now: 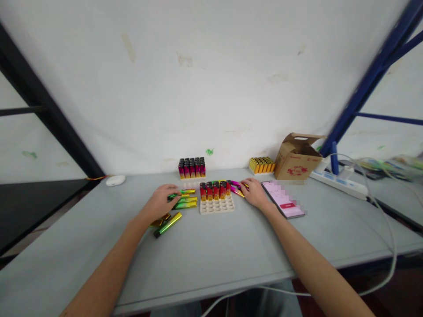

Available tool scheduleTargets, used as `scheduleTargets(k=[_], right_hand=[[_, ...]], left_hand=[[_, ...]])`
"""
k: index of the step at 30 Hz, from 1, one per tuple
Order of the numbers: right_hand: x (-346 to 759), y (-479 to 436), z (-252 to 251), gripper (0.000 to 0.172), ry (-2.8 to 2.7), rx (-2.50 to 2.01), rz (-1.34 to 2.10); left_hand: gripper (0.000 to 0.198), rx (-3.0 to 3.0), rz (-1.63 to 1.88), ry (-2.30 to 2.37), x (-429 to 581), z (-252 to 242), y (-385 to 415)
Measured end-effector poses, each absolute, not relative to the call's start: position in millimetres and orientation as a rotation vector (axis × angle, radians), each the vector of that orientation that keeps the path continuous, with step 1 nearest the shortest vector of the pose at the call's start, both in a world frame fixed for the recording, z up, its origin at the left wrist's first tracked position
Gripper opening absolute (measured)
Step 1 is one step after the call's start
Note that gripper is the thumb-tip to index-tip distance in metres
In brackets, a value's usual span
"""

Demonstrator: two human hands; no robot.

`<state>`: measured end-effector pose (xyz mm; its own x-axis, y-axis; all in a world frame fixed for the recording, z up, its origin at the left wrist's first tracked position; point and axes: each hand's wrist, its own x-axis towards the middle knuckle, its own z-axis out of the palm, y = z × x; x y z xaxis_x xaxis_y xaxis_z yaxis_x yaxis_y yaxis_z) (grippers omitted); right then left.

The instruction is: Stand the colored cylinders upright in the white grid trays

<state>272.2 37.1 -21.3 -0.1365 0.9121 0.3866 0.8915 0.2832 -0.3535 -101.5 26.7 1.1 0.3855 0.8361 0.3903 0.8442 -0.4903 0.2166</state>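
Note:
My left hand (161,200) is closed over the dark ends of several shiny green-and-yellow tubes (187,204) lying on the table. Closer to me lie a loose green-gold tube (169,224) and some gold ones (158,221), partly covered by my wrist. Between my hands stands a white holder (217,206). Red tubes with black caps (216,190) stand upright in its back part, and its front holes are bare. On the right, my right hand (254,192) has its fingers curled on purple-and-yellow tubes (237,191); its fingertips are partly hidden.
Against the wall stand a holder of purple, black-capped tubes (192,168) and one of yellow tubes (262,165). To the right are an open cardboard box (297,160), a phone (282,198), and a power strip (340,182) with cables. A white oval object (115,180) sits at back left.

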Motion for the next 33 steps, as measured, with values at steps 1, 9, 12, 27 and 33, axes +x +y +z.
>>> scheduleTargets(k=[1, 9, 12, 27, 33], right_hand=[[272.3, 37.0, -21.1, 0.031, -2.026, -1.609, 0.051], [272.2, 37.1, -19.8, 0.031, -2.015, -1.617, 0.057], [272.4, 37.4, -20.0, 0.032, -2.022, -1.612, 0.060], [274.6, 39.4, -23.2, 0.033, -2.017, -1.574, 0.073], [273.6, 39.5, -22.6, 0.034, -1.808, -1.477, 0.029]], left_hand=[[0.034, -2.599, -0.719, -1.575, -102.0, 1.0, 27.1], [0.034, -2.573, -0.626, -1.647, -108.7, 3.9, 27.8], [0.037, -2.548, -0.582, -1.681, -113.3, 5.3, 27.8], [0.039, -2.567, -0.698, -1.658, -116.0, 3.4, 31.6], [0.036, -2.529, -1.110, -1.659, -101.4, 21.2, 19.4]])
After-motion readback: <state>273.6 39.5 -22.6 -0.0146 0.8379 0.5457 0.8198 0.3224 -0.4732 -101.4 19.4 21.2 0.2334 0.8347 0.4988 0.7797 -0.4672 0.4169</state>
